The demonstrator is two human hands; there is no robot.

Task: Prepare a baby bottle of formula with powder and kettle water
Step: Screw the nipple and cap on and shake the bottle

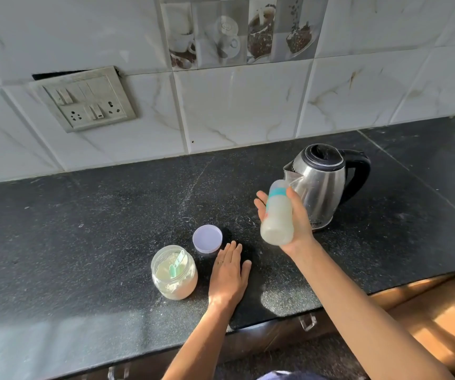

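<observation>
My left hand (227, 275) lies flat, fingers straight, on the black countertop (83, 229) near its front edge and holds nothing. Just to its left stands the open formula powder jar (174, 272) with a green scoop (177, 266) inside. The jar's purple lid (207, 238) lies just past my fingertips. My right hand (300, 223) is raised above the counter with fingers and thumb wrapped around the baby bottle (277, 215). The bottle is tilted, holds milky liquid, and its teal-collared top points toward the back edge. Behind it, the steel electric kettle (322, 185) stands with its lid closed.
</observation>
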